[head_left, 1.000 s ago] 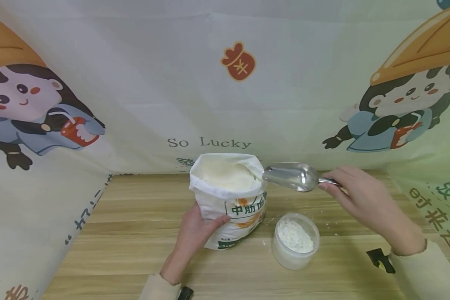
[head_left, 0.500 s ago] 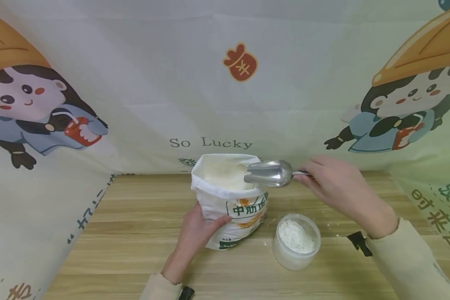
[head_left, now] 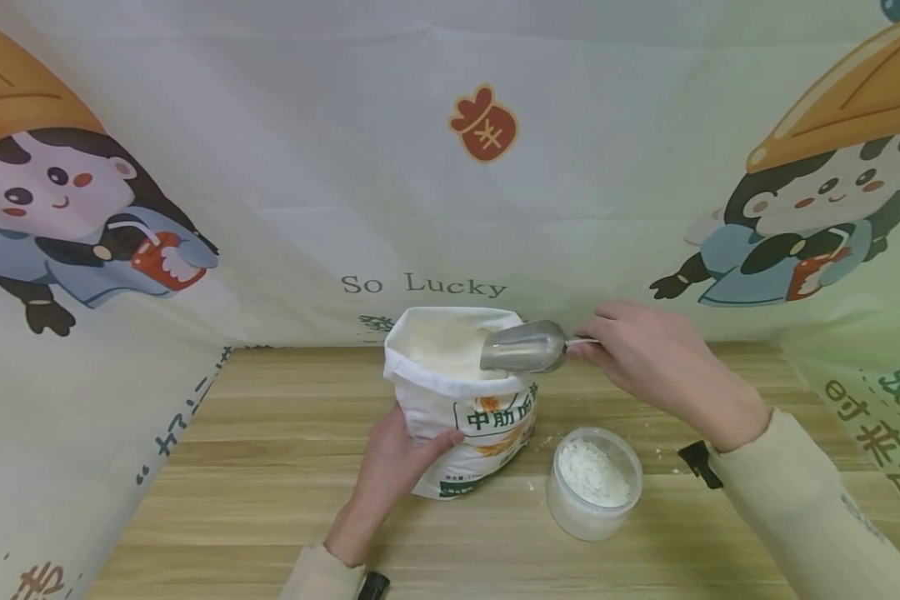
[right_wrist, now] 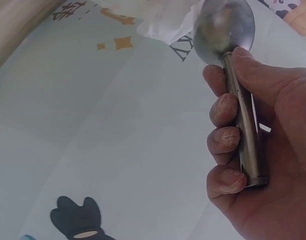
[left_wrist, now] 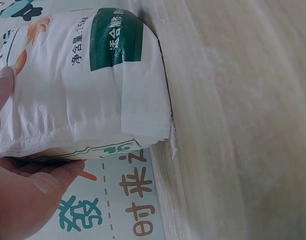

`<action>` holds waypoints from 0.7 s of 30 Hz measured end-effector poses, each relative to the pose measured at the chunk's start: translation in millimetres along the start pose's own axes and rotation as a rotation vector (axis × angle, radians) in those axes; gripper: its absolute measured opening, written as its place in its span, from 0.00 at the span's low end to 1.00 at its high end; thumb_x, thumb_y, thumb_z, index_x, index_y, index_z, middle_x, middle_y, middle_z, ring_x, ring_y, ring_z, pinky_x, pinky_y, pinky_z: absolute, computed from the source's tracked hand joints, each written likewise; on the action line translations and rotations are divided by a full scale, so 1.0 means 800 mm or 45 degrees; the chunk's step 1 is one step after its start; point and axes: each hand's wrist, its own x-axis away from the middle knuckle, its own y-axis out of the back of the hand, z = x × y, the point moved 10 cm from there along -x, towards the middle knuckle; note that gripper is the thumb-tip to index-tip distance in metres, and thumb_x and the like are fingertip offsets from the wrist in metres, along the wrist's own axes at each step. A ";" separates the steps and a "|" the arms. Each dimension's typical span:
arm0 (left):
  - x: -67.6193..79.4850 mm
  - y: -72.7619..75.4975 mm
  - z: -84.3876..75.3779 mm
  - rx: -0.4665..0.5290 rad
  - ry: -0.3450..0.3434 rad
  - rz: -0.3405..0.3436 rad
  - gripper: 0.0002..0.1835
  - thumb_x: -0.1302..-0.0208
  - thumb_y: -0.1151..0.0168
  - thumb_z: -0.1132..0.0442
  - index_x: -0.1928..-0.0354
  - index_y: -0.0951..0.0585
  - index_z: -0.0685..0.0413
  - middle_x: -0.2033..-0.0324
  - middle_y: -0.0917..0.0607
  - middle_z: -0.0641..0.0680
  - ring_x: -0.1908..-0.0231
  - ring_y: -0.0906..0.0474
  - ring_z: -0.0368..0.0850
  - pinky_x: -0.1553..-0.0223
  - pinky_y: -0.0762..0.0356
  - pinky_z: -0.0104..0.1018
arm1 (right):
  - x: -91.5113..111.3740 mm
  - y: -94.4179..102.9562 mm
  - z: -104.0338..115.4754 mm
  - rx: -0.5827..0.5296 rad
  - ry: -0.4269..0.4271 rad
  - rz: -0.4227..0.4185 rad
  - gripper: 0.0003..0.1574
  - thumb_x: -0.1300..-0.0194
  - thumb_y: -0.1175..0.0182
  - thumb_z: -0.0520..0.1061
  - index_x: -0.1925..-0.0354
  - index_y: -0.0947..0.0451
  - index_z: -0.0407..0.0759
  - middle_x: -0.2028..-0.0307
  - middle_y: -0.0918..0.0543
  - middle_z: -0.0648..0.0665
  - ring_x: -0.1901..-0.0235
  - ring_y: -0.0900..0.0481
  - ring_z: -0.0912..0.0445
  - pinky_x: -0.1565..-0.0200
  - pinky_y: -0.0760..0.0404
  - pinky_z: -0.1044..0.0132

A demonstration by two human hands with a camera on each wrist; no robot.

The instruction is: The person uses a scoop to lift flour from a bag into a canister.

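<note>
A white bag of flour (head_left: 465,433) stands upright on the table, its top rolled open and pale flour (head_left: 442,346) showing inside. My left hand (head_left: 393,454) grips the bag's lower left side, thumb across the front; in the left wrist view the fingers (left_wrist: 67,172) reach round behind it. With curled fingers my right hand (head_left: 652,358) holds a metal scoop (head_left: 528,348) by its handle. The scoop's front end is over the bag's mouth at the right rim; whether it touches the flour I cannot tell. In the right wrist view, fingers and thumb wrap the handle (right_wrist: 248,135).
A clear round tub (head_left: 592,521) with white flour in it stands right of the bag. Flour specks dot the wooden table (head_left: 270,467) around the tub. A printed cloth (head_left: 307,167) rises behind and along both sides.
My right hand has moved left, carrying the scoop from beside the bag to over its mouth. The scoop has also tilted. My left hand keeps its hold on the bag.
</note>
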 end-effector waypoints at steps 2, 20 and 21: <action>0.000 -0.001 0.001 -0.002 0.004 -0.001 0.30 0.43 0.20 0.50 0.44 0.21 0.56 0.55 0.12 0.56 0.54 0.15 0.53 0.56 0.16 0.50 | -0.003 -0.001 0.001 -0.003 -0.009 0.036 0.09 0.30 0.32 0.50 0.58 0.13 0.45 0.72 0.22 0.52 0.72 0.26 0.57 0.75 0.25 0.62; -0.001 0.000 -0.001 0.022 0.019 0.002 0.32 0.45 0.19 0.52 0.43 0.22 0.55 0.53 0.12 0.56 0.52 0.15 0.53 0.54 0.16 0.51 | -0.032 -0.010 0.033 0.147 -0.040 0.342 0.09 0.32 0.30 0.51 0.62 0.12 0.48 0.69 0.20 0.51 0.66 0.22 0.52 0.68 0.18 0.56; -0.001 0.000 0.000 0.022 0.022 0.001 0.31 0.45 0.19 0.52 0.43 0.22 0.54 0.53 0.12 0.56 0.53 0.15 0.53 0.54 0.16 0.51 | -0.034 -0.011 0.035 0.150 -0.037 0.350 0.09 0.32 0.30 0.51 0.61 0.12 0.47 0.69 0.20 0.50 0.65 0.22 0.51 0.67 0.18 0.55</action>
